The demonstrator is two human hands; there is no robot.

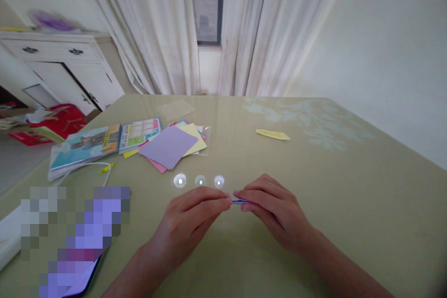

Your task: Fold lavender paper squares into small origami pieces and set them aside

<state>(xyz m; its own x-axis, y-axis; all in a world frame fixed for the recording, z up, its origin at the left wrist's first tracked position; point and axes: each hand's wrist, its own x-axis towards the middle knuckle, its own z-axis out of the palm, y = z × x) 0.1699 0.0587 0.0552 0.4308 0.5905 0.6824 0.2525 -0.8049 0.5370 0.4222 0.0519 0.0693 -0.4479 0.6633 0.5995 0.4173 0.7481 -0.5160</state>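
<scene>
Between my hands is a small piece of folded purple paper (240, 201), mostly hidden by the fingers and seen nearly edge-on. My left hand (195, 214) pinches its left end, and my right hand (272, 207) pinches the right end with thumb and fingers. Beyond them on the table lies a narrow folded yellow paper (273, 135), touched by neither hand. A fanned stack of coloured paper sheets, with a purple sheet (169, 146) on top, rests to the far left of my hands.
A picture booklet (85, 146) and a printed card (139, 135) lie at the left of the table (349, 186). Nearer are a white cable (109, 176) and a device with a blurred-out screen (91, 237). A clear plastic sleeve (175, 109) lies farther back.
</scene>
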